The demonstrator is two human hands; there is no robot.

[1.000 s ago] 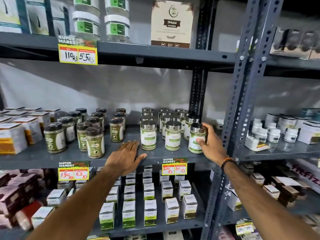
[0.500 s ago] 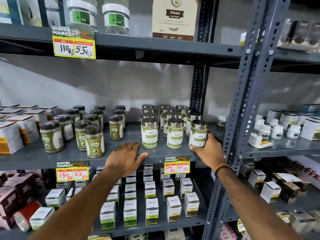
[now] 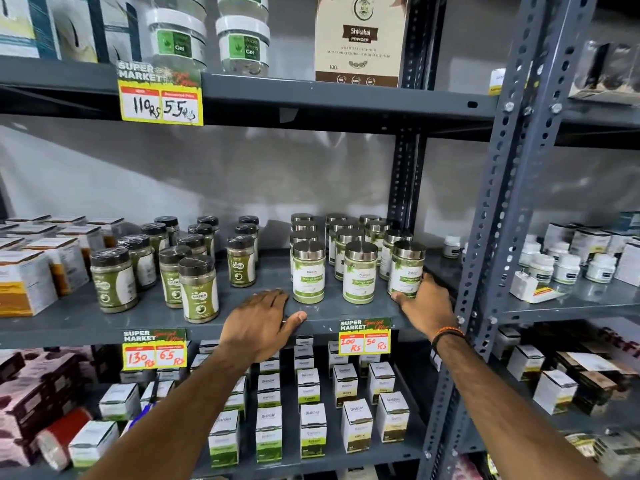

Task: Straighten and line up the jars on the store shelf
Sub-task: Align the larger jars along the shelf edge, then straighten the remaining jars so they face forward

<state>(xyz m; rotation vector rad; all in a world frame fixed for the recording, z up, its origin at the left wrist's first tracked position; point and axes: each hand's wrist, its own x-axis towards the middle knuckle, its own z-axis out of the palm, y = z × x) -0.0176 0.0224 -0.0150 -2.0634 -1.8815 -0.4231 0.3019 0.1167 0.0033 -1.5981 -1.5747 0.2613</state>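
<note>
Right hand (image 3: 424, 308): fingers curled around the base of the rightmost silver-lid jar (image 3: 406, 270), at 3 o'clock in the front row.
Left hand (image 3: 263, 318): spread flat on the shelf lip (image 3: 86, 329), holding nothing.
Doing it well: I'd slide the jar level with its two neighbours (image 3: 308, 271), label forward.
Edges: the upright post (image 3: 485, 271) is close at 3 o'clock.
Open room: bare shelf at 9 o'clock, toward the dark-lid jars (image 3: 199, 289).

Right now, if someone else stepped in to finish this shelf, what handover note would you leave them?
Left hand: flat on the grey metal shelf edge, holding nothing.
Right hand: wrapped around the front right steel-lidded green-label jar.
Done: the steel-lidded jars' front row of three looks roughly level.
Left: the dark-lidded green powder jars to the left stand staggered; line those up and turn their labels forward.
</note>
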